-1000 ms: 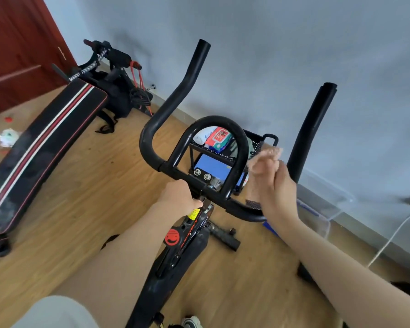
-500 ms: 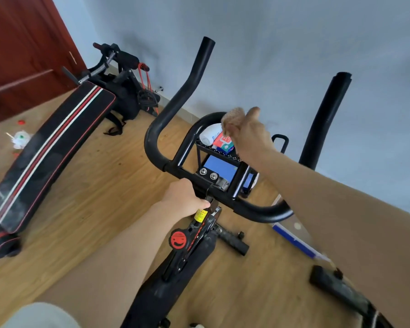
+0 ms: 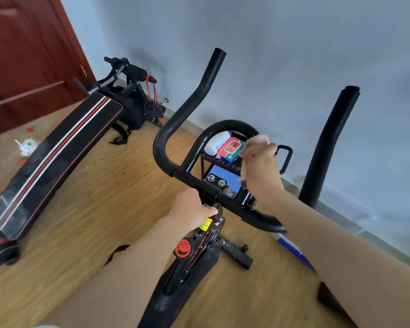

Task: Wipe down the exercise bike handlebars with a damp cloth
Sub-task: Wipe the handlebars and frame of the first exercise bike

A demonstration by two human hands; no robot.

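The black handlebars (image 3: 189,110) of the exercise bike rise in front of me, with a left horn, a right horn (image 3: 329,143) and an arched centre loop (image 3: 223,127). My right hand (image 3: 260,171) is closed around a beige cloth (image 3: 260,139) and presses it on the right side of the centre loop. The cloth pokes out above my fingers and below my palm. My left hand (image 3: 191,209) grips the crossbar by the stem, left of the blue console (image 3: 225,178).
A small basket (image 3: 283,159) behind the loop holds a white bottle and a red wipes packet (image 3: 230,149). A black sit-up bench (image 3: 57,159) lies on the wooden floor to the left, near a red door (image 3: 21,55). A grey wall stands close behind.
My right hand with the cloth went from the loop's right leg up to its top, then slid back down the right side. My left hand has kept its grip.
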